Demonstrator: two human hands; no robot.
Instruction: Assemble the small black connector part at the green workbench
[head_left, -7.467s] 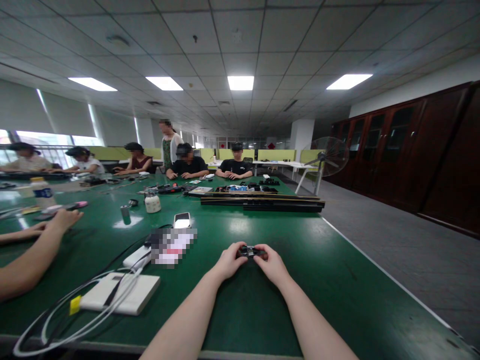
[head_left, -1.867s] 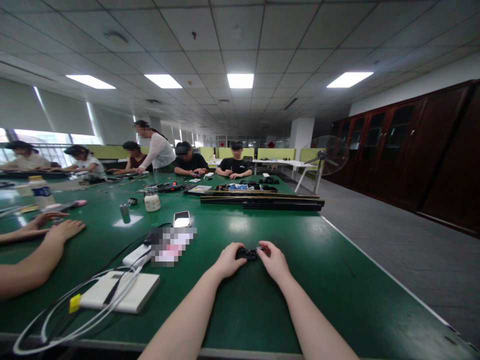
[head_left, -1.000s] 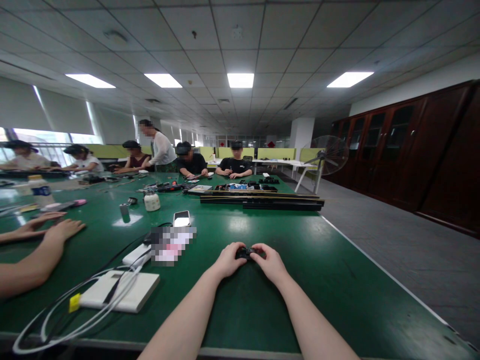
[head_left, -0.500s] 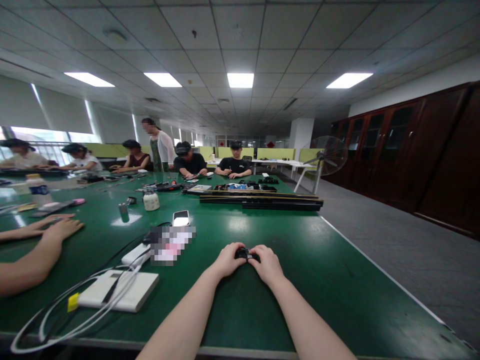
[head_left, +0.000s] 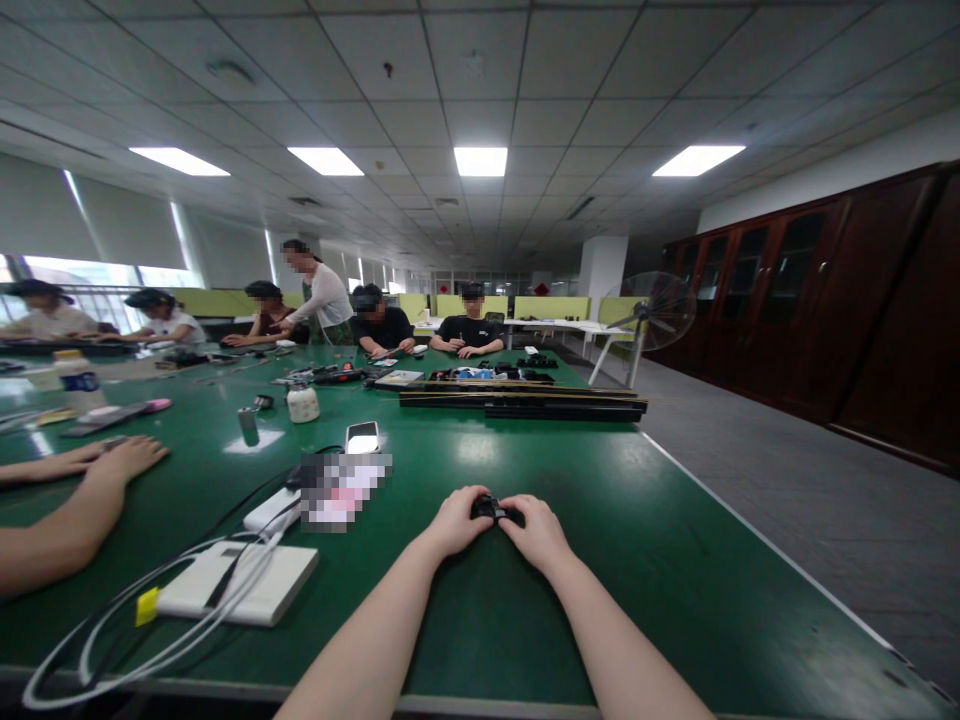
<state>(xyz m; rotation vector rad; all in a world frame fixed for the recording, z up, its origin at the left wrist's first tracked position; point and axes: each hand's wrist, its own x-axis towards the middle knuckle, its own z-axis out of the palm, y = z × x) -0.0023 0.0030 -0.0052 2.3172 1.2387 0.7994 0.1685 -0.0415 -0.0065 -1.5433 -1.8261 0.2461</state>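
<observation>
A small black part with a greyish piece [head_left: 489,509] lies between my two hands, low over the green table [head_left: 645,560]. My left hand [head_left: 455,521] has its thumb and fingers closed round the left end of this part. On the other end, the fingers and thumb of my right hand [head_left: 536,530] pinch it. Fingers cover much of the part, so its exact kind cannot be made out.
To the left lie a white box [head_left: 247,585] with looped white cables, a phone [head_left: 363,438] and a small white jar [head_left: 303,403]. Long black bars [head_left: 525,400] lie farther back. A neighbour's hands [head_left: 124,460] rest at the left; other people sit beyond.
My right hand has shifted very slightly at its end of the black part; my left hand holds still. In the background, the standing person now leans and reaches toward a seated person.
</observation>
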